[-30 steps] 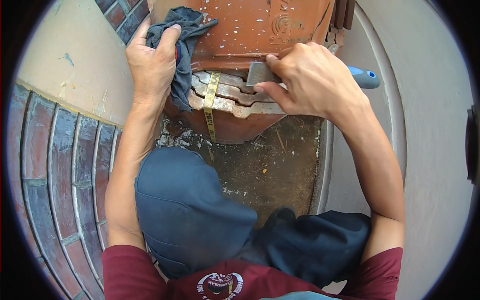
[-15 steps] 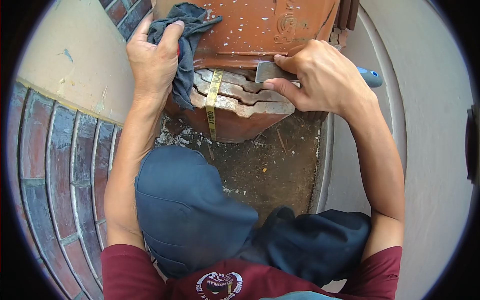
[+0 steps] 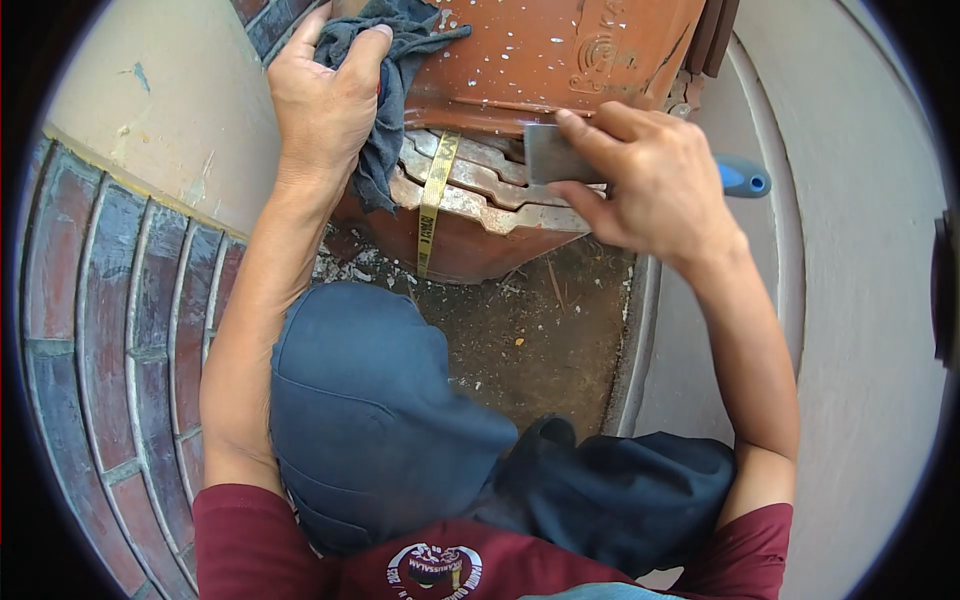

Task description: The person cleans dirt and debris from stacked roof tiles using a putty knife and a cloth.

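Note:
A stack of terracotta roof tiles [image 3: 520,60], speckled with white spots, stands at the top of the view, bound by a yellow strap [image 3: 433,195]. My left hand [image 3: 325,100] presses a dark grey rag [image 3: 390,90] against the stack's left edge. My right hand [image 3: 645,180] grips a metal scraper [image 3: 550,155] with a blue handle [image 3: 745,177]; its flat blade lies against the lower edge of the top tile, forefinger along the blade.
Dirty ground with white flakes [image 3: 520,330] lies below the tiles. A curved brick surface [image 3: 110,330] runs along the left, a pale wall [image 3: 140,110] above it. A white curved kerb [image 3: 850,300] borders the right. My knees in blue trousers [image 3: 370,420] fill the lower middle.
The blade and my right hand have slid rightwards along the tile edge. The left hand has stayed on the rag. The view has shifted slightly.

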Available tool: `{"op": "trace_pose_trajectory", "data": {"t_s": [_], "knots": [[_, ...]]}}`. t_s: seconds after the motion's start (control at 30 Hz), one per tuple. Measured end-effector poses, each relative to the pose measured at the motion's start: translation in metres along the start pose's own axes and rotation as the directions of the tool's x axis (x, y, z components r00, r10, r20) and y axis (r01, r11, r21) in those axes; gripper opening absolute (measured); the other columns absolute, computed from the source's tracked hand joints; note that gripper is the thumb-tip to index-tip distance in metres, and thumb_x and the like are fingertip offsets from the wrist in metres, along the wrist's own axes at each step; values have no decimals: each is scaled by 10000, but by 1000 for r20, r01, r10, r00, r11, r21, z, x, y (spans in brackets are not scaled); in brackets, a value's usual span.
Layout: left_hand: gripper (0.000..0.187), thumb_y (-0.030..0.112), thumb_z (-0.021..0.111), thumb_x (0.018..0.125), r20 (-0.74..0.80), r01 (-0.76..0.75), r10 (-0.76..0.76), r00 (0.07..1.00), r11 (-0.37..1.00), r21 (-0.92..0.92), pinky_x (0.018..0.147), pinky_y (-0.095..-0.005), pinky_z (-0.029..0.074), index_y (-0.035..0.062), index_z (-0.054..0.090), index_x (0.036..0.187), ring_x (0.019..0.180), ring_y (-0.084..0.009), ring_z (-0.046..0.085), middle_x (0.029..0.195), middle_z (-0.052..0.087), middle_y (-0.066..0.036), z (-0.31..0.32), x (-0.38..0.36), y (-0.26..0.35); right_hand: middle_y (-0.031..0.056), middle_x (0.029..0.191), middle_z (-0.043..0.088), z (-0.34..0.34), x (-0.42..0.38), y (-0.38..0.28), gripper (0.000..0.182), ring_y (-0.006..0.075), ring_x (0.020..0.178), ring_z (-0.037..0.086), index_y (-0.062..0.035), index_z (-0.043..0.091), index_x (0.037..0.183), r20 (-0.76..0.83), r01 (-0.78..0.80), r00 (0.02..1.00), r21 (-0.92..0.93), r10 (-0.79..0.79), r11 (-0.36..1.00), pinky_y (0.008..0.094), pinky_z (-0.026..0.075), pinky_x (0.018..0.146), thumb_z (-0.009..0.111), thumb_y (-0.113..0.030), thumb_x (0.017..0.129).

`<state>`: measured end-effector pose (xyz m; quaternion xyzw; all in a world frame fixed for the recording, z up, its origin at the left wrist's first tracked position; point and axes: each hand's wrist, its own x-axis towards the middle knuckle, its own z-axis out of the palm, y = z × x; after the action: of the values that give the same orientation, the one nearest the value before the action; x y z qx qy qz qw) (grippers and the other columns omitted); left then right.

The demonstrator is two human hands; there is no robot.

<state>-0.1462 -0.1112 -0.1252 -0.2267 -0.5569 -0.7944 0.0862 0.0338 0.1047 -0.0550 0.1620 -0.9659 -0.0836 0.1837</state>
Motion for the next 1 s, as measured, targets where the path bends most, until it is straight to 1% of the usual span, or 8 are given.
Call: {"op": "trace_pose_trajectory", "data": {"t_s": [0.07,0.2,0.3,0.33,0.47,0.7,0.8,1.0], "knots": [[515,47,745,911,11,8,-8,1000,1000,-15,844,-230,557,-135,543,1348,937,-113,685,1102,718,-109,0,-1,0,124,920,684,5,3,-21,415,279,888,724,41,688,1201,-12,-14,1000,-95,13,995,412,572,807,721,-194,860],[546,51,750,908,9,-2,2,1000,1000,-21,832,-228,558,-143,526,1366,933,-116,686,1098,717,-114,-1,-1,-1,166,921,702,16,12,-43,314,290,887,734,94,684,1140,-33,-56,998,-160,51,986,405,581,796,592,-109,919],[562,56,755,906,-22,6,-5,1000,1000,22,823,-227,558,-146,519,1374,927,-117,687,1094,716,-117,-1,-1,-2,185,929,717,1,15,-47,287,295,863,744,98,686,1109,74,-130,986,-206,147,970,410,592,769,586,-87,912],[566,58,756,905,-41,13,-12,999,999,43,820,-227,558,-146,517,1376,925,-118,687,1092,716,-118,-2,-2,-2,195,923,720,0,14,-44,261,302,834,748,98,686,1079,44,-132,989,-205,144,970,407,597,748,574,-73,916],[550,64,759,904,-10,-8,9,1000,1000,22,812,-221,554,-140,535,1363,914,-109,685,1081,719,-110,-1,-1,-2,193,919,720,10,18,-45,266,308,844,747,103,676,1089,-16,-80,997,-188,79,979,398,595,759,571,-78,924],[536,68,763,902,3,-24,24,1000,1000,0,797,-219,554,-134,551,1351,889,-102,684,1069,722,-101,-2,-1,-2,231,919,714,-3,22,-48,314,333,774,751,111,674,1063,139,-166,973,-142,186,976,419,609,676,588,-175,966],[563,68,765,901,-6,-11,11,1000,1000,5,787,-218,555,-143,529,1365,876,-104,686,1068,722,-105,-1,-1,-4,236,924,715,7,23,-44,366,342,767,755,110,681,1063,84,-123,987,-136,135,983,419,614,657,633,-236,951],[601,68,765,901,0,-15,15,1000,1000,3,773,-220,557,-161,493,1384,868,-103,684,1052,722,-109,-3,-2,-4,234,907,715,-6,27,-44,406,355,783,757,110,687,1055,212,-193,955,-88,208,977,424,620,676,666,-276,931]]}}
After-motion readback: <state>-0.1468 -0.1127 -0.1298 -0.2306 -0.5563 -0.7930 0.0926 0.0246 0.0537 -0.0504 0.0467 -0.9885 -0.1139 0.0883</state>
